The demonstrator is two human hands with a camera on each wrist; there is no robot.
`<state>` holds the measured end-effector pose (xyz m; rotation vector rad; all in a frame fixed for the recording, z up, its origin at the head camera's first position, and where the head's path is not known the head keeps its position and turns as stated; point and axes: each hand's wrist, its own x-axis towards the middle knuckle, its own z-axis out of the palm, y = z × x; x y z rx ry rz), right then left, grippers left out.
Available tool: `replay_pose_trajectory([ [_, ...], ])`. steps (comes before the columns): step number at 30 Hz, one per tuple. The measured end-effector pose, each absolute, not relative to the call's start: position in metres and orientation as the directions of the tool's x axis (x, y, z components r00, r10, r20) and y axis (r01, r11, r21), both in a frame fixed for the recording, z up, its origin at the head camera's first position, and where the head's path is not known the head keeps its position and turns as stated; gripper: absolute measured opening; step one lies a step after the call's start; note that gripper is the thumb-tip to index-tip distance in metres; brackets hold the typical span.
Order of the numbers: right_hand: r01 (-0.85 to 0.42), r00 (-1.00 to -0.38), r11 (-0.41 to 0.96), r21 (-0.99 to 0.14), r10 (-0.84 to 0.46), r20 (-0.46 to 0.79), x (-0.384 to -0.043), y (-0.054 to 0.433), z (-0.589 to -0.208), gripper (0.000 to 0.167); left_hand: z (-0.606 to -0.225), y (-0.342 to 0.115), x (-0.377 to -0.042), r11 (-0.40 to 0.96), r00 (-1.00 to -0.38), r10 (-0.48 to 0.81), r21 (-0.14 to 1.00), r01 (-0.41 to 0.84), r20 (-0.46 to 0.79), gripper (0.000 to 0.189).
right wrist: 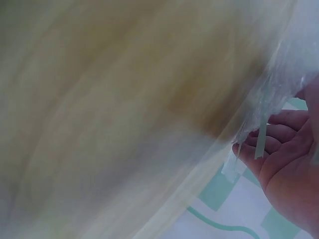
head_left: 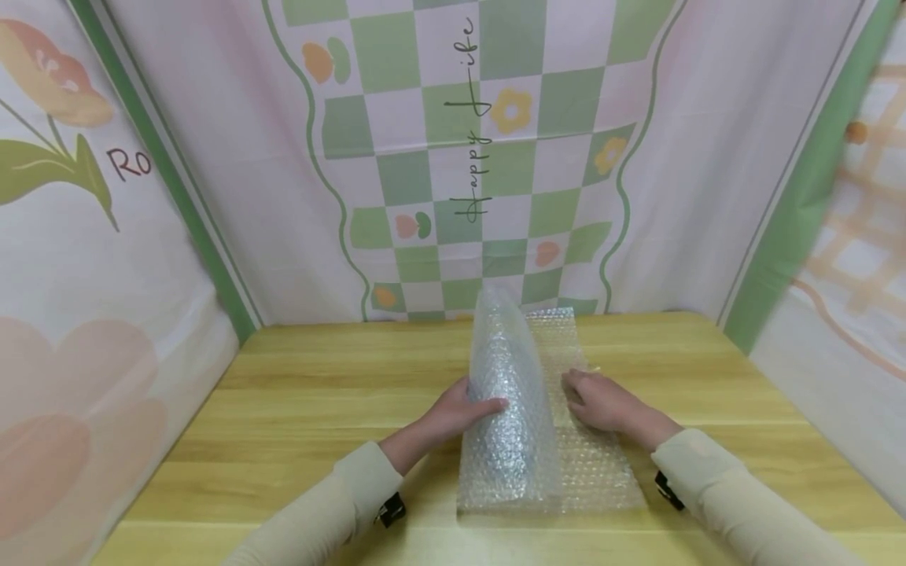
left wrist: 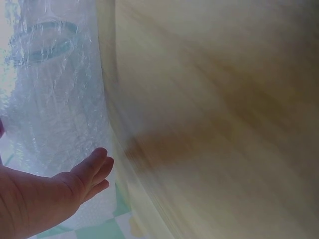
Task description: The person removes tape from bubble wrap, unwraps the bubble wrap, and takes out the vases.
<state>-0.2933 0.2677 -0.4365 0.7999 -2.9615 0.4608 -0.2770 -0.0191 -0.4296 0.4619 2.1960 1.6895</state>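
Observation:
A sheet of clear bubble wrap [head_left: 506, 440] lies on the table, its left part folded over into a tall, bulging roll. My left hand [head_left: 460, 410] grips the roll's left side, thumb across the front and the other fingers partly hidden behind. Through the wrap, the left wrist view shows a pale green ring [left wrist: 50, 56] on whatever is inside; its kind is hidden. On the right, the fingers of my right hand [head_left: 598, 399] curl at the sheet's flat edge and hold it. A narrow translucent strip [right wrist: 261, 134], like tape, hangs by those fingers in the right wrist view.
The wood-grain table [head_left: 318, 385] extends to both sides of the wrap. Behind it hangs a green-and-white checked cloth [head_left: 453, 118], close to the top of the roll. Printed cloth panels also close in the left and right sides.

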Motion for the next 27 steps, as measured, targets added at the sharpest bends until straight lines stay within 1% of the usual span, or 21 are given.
replay_pose_trajectory([
  [4, -0.504, -0.863, 0.819, -0.274, -0.492, 0.115, -0.2939, 0.2694, -0.4378, 0.04, -0.4277, -0.0186, -0.2765, 0.232, -0.887, 0.458, 0.971, 0.057, -0.057, 0.088],
  [5, -0.509, -0.86, 0.816, -0.274, -0.498, 0.114, -0.294, 0.2696, -0.4381, 0.036, -0.4272, -0.0185, -0.2762, 0.231, -0.886, 0.46, 0.971, 0.058, -0.056, 0.089],
  [8, -0.501, -0.863, 0.816, -0.289, -0.496, 0.095, -0.2939, 0.2701, -0.4377, 0.038, -0.4263, -0.0183, -0.2758, 0.232, -0.884, 0.464, 0.971, 0.06, -0.056, 0.089],
  [11, -0.491, -0.866, 0.821, -0.292, -0.495, 0.065, -0.294, 0.2706, -0.4368, 0.043, -0.4259, -0.0181, -0.2755, 0.238, -0.884, 0.464, 0.969, 0.061, -0.058, 0.089],
  [12, -0.485, -0.869, 0.824, -0.294, -0.491, 0.057, -0.2939, 0.2708, -0.4361, 0.047, -0.4259, -0.018, -0.2755, 0.239, -0.884, 0.463, 0.969, 0.061, -0.058, 0.089],
  [14, -0.486, -0.868, 0.825, -0.29, -0.495, 0.046, -0.2941, 0.2709, -0.4353, 0.048, -0.4261, -0.018, -0.2755, 0.242, -0.885, 0.461, 0.968, 0.062, -0.059, 0.089],
  [18, -0.498, -0.86, 0.818, -0.288, -0.509, 0.044, -0.2944, 0.2708, -0.4336, 0.047, -0.4259, -0.0175, -0.2757, 0.238, -0.885, 0.463, 0.969, 0.065, -0.054, 0.088],
  [20, -0.506, -0.855, 0.813, -0.288, -0.516, 0.045, -0.2948, 0.2707, -0.4332, 0.043, -0.4251, -0.0172, -0.2753, 0.24, -0.886, 0.46, 0.969, 0.062, -0.057, 0.088],
  [21, -0.508, -0.854, 0.813, -0.286, -0.519, 0.042, -0.2948, 0.2708, -0.4331, 0.043, -0.4249, -0.017, -0.2753, 0.242, -0.887, 0.458, 0.968, 0.061, -0.059, 0.088],
  [25, -0.509, -0.851, 0.816, -0.273, -0.525, 0.016, -0.2942, 0.2708, -0.4324, 0.048, -0.4243, -0.0161, -0.275, 0.259, -0.894, 0.441, 0.965, 0.049, -0.073, 0.09],
  [27, -0.506, -0.852, 0.82, -0.269, -0.524, 0.003, -0.2933, 0.2707, -0.4317, 0.054, -0.4245, -0.0156, -0.2751, 0.26, -0.895, 0.439, 0.965, 0.047, -0.075, 0.09],
])
